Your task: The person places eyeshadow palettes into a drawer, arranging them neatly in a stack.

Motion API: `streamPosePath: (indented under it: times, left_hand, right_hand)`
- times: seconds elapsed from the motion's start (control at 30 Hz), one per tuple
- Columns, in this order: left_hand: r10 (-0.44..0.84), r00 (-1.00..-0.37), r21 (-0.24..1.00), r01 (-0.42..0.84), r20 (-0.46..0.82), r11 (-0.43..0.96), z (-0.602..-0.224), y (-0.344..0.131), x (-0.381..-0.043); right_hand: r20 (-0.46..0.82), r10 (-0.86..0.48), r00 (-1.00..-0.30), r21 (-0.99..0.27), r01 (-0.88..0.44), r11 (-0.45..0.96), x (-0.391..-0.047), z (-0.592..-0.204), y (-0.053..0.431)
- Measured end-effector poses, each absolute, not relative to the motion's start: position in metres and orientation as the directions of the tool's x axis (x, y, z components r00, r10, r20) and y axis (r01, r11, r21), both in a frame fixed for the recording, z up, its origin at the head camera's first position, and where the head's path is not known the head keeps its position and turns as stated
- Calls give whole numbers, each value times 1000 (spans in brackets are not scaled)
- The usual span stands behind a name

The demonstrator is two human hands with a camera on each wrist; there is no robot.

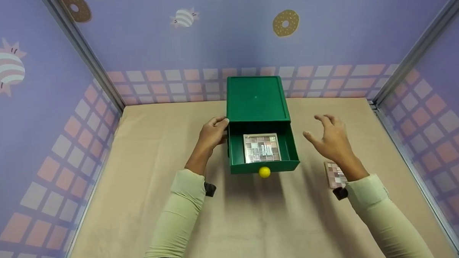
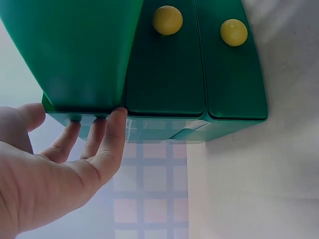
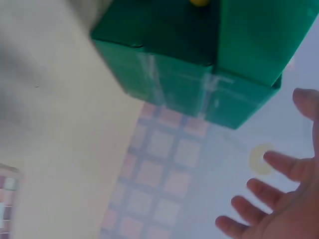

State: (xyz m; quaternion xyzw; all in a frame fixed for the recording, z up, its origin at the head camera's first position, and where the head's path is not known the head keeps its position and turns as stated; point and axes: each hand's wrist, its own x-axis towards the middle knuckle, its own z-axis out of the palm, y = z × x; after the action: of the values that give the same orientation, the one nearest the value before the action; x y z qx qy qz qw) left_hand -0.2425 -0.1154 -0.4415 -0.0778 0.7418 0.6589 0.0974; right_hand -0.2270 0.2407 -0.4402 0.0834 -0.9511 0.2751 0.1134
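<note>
A green drawer box (image 1: 256,97) has its top drawer (image 1: 236,153) pulled out by a yellow knob (image 1: 264,172). Inside that drawer lies a square makeup palette (image 1: 261,147) with many small pans. My left hand (image 1: 213,132) rests against the box's left side near the front; in the left wrist view its extended fingers (image 2: 115,134) touch the side wall, with the thumb at the top edge. To the right of the box, my right hand (image 1: 331,139) hovers with fingers spread and holds nothing. A second palette (image 1: 335,175) lies on the table, partly hidden by my right wrist.
Two lower drawers with yellow knobs (image 2: 234,33) are closed under the open one. The box stands on a beige-covered table (image 1: 158,154), close to the back wall (image 1: 230,33). Patterned side walls (image 1: 42,124) enclose the table left and right.
</note>
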Motion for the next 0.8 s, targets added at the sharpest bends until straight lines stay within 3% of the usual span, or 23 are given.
streamPosePath:
  times: [0.3,0.8]
  left_hand:
    - [2,-969,960,-246,-249,135,-442,-115,-242]
    - [5,-974,965,-223,-226,135,-440,-114,-239]
  right_hand:
    - [67,69,-995,-467,30,884,-210,-467,275]
    - [-198,199,-960,-348,259,901,-185,-518,309]
